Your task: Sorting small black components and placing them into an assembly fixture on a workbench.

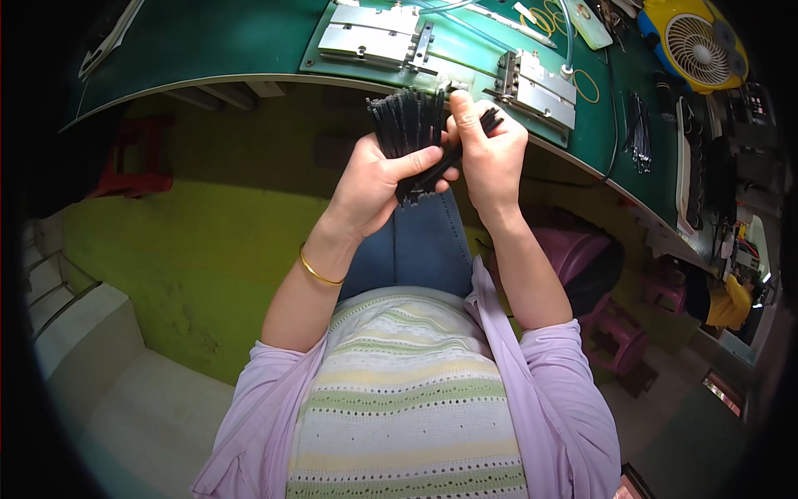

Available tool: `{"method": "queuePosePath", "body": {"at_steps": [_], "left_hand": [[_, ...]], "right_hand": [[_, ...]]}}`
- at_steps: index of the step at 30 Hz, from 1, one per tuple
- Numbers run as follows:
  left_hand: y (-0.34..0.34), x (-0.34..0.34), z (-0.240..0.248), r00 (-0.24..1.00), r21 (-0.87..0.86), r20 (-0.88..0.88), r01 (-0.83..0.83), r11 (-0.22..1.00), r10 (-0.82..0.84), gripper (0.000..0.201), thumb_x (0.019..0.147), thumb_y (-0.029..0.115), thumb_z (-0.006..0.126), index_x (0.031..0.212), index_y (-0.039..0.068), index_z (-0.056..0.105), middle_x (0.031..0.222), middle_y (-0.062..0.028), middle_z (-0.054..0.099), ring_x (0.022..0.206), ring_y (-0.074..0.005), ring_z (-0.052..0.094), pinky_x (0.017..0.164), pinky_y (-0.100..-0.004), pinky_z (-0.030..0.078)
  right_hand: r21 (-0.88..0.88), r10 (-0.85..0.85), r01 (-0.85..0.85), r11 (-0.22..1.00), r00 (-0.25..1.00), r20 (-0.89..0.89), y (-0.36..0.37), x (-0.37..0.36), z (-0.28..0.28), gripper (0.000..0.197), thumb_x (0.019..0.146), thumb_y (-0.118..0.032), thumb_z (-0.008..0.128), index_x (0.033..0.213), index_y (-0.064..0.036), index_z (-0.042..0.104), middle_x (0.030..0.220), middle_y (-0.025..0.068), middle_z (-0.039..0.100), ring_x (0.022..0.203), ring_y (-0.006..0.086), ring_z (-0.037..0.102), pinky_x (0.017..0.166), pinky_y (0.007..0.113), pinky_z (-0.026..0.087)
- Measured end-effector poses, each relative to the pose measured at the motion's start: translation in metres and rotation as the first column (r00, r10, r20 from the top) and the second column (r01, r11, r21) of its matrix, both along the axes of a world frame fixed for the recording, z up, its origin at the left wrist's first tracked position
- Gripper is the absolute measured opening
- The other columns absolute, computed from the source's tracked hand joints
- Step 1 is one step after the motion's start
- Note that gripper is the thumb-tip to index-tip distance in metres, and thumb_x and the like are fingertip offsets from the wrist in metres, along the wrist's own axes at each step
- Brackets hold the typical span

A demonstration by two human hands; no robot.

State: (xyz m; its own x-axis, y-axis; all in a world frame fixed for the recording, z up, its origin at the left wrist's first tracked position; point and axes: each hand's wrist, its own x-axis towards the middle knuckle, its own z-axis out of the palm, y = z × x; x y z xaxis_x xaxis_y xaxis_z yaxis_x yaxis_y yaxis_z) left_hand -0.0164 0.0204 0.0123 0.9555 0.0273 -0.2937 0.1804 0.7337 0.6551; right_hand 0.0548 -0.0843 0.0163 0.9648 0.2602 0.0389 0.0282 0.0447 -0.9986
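Note:
A thick bundle of thin black sticks or cut wires (406, 121) is in my left hand (376, 176), its thumb laid across the front. Their exact kind cannot be made out. Close beside it, my right hand (490, 154) is closed with the thumb up, gripping a smaller bunch of the same black pieces (492, 121) whose ends poke out past the fingers. Both hands are held above my lap, just short of the bench edge. Beyond them on the green bench (208, 41) sit two metal clamp fixtures, the left one (370, 35) and the right one (540, 90).
A yellow and blue fan (700, 46) stands at the far right. Another bundle of dark wires (638, 133) lies on the bench's right part. Air hoses (569, 37) run to the fixtures. A red stool (137, 158) is at left, a purple chair (573, 249) at right.

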Motion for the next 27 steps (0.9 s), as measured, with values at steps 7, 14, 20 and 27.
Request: {"method": "queuePosePath", "body": {"at_steps": [7, 14, 20, 27], "left_hand": [[-0.002, 0.001, -0.004, 1.0, -0.004, 0.02, -0.003, 1.0, 0.003, 0.016, 0.078, 0.001, 0.056, 0.093, -0.004, 0.055, 0.084, -0.0088, 0.059, 0.066, -0.0157, 0.06, 0.056, -0.0236, 0.051], [-0.007, 0.003, -0.013, 0.999, -0.056, 0.019, -0.027, 0.998, 0.028, 0.013, 0.079, 0.001, 0.056, 0.091, -0.004, 0.056, 0.082, -0.0081, 0.059, 0.064, -0.0146, 0.059, 0.056, -0.0236, 0.05], [-0.011, 0.007, -0.016, 0.998, -0.085, -0.002, -0.067, 0.994, 0.067, 0.013, 0.079, 0.002, 0.056, 0.091, -0.002, 0.057, 0.081, -0.0077, 0.06, 0.063, -0.0145, 0.059, 0.055, -0.0232, 0.049], [-0.011, 0.009, -0.013, 0.998, -0.092, -0.007, -0.057, 0.994, 0.057, 0.014, 0.079, 0.001, 0.056, 0.092, -0.003, 0.056, 0.082, -0.0077, 0.06, 0.063, -0.0146, 0.059, 0.056, -0.0236, 0.049]], "right_hand": [[0.02, 0.032, -0.032, 0.999, 0.999, -0.042, 0.001, -0.004, 0.009, 0.02, 0.082, -0.015, 0.057, 0.07, 0.001, 0.06, 0.051, 0.0, 0.052, 0.038, 0.0036, 0.045, 0.03, 0.017, 0.033], [-0.001, 0.016, -0.017, 1.0, 0.983, -0.183, 0.002, -0.006, 0.017, 0.02, 0.083, -0.015, 0.054, 0.076, 0.0016, 0.062, 0.05, 0.0004, 0.051, 0.036, 0.0041, 0.044, 0.029, 0.018, 0.033], [-0.008, -0.014, 0.012, 1.0, 0.977, -0.211, 0.003, -0.003, 0.014, 0.02, 0.084, -0.015, 0.053, 0.075, 0.0016, 0.062, 0.049, 0.0003, 0.05, 0.035, 0.0044, 0.043, 0.029, 0.018, 0.032], [0.003, -0.005, 0.006, 1.0, 0.969, -0.247, 0.002, 0.001, 0.013, 0.02, 0.083, -0.015, 0.053, 0.074, 0.0007, 0.061, 0.05, -0.0018, 0.047, 0.035, 0.0024, 0.038, 0.03, 0.016, 0.03]]}}
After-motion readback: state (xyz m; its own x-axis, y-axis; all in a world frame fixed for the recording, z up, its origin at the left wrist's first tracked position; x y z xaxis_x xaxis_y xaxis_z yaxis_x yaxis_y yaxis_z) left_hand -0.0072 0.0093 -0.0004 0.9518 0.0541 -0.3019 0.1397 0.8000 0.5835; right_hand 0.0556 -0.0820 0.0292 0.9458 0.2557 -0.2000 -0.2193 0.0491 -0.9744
